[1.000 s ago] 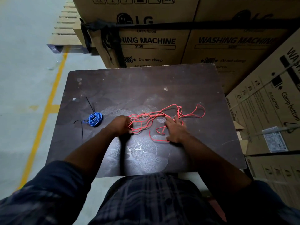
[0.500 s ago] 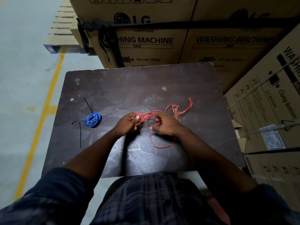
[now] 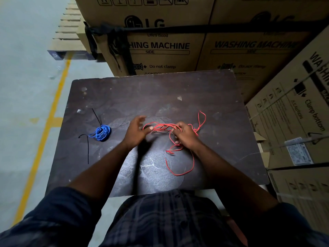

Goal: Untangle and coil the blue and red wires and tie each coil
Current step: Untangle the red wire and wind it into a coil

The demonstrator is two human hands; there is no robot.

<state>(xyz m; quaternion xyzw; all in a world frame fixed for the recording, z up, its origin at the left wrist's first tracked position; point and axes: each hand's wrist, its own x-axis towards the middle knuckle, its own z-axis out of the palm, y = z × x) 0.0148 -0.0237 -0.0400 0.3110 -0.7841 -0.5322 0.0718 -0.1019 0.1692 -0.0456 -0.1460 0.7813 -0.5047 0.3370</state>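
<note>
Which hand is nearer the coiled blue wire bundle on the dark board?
Left. The left hand sits just right of the coiled blue wire bundle, apart from it; the right hand is farther right, gripping the tangled red wire.

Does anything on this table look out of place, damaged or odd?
Nothing damaged. Only the red wire is untidy: a loose tangle gripped by the right hand, one loop trailing toward the near edge. The blue wire lies coiled.

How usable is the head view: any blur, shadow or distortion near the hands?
Head view: dim overall; left hand motion-blurred at the fingers; right hand and thin red wire sharper; arm shadow on the dark brown tabletop; brown cardboard boxes bow outward.
</note>
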